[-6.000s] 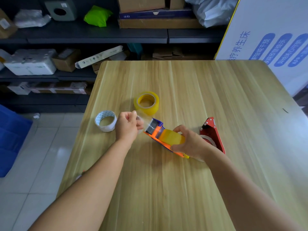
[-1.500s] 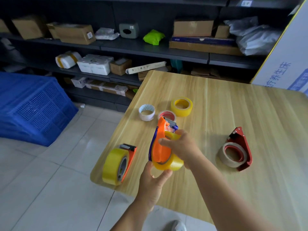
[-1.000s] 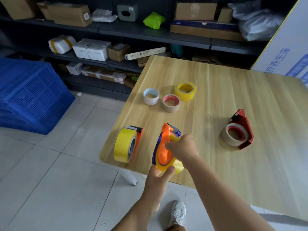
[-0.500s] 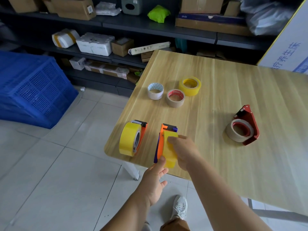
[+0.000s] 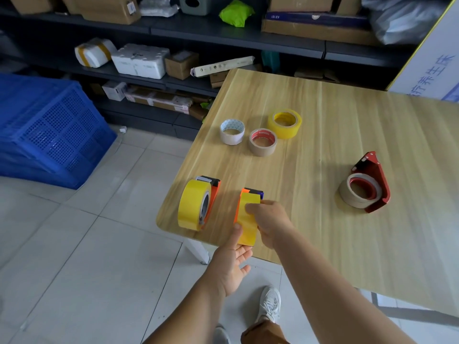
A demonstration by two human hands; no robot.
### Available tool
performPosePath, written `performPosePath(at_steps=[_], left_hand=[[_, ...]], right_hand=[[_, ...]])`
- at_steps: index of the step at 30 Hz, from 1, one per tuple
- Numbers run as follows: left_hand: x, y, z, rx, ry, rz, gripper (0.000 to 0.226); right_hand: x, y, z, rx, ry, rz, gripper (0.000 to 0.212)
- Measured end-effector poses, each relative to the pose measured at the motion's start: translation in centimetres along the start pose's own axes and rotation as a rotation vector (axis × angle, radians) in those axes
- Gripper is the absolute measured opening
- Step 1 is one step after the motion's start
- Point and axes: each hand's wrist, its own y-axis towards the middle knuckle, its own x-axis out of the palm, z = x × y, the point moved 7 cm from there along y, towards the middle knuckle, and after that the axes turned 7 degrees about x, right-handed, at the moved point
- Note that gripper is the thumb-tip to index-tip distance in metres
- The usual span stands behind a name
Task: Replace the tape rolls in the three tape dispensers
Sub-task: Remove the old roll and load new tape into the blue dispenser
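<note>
The right hand had set the orange plastic dispenser with its yellow tape roll upright at the wooden worktop's seven o'clock edge, still gripping it; the left hand, fingers relaxed, steadied it. Two dispensers looked reloaded.

On the white board leaning at the far right, large blue Chinese characters run up its edge: 养生床 can be read, with part of another character below them. The dark blue box on the upper shelf carries small white lettering near its left end, roughly "KB101". Other labels on the cartons are too small to read.
</note>
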Motion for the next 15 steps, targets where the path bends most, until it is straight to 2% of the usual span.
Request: performPosePath(at_steps=[5, 9, 13, 15], left_hand=[[0.25, 0.3, -0.1, -0.02, 0.012, 0.021, 0.092], [0.25, 0.06, -0.02, -0.037, 0.023, 0.058, 0.084], [0.14, -0.24, 0.53, -0.019, 0.086, 0.083, 0.076], [0.23, -0.46, 0.83, -0.006, 0.129, 0.121, 0.077]], right_hand=[[-0.39, 0.5, -0.08, -0.007, 0.002, -0.015, 0.021], [-0.38, 0.37, 0.14, -0.021, -0.013, -0.017, 0.006], [-0.45, 0.33, 0.67, -0.013, -0.039, -0.031, 0.018], [-0.66, 0.34, 0.6, -0.031, -0.049, -0.028, 0.017]])
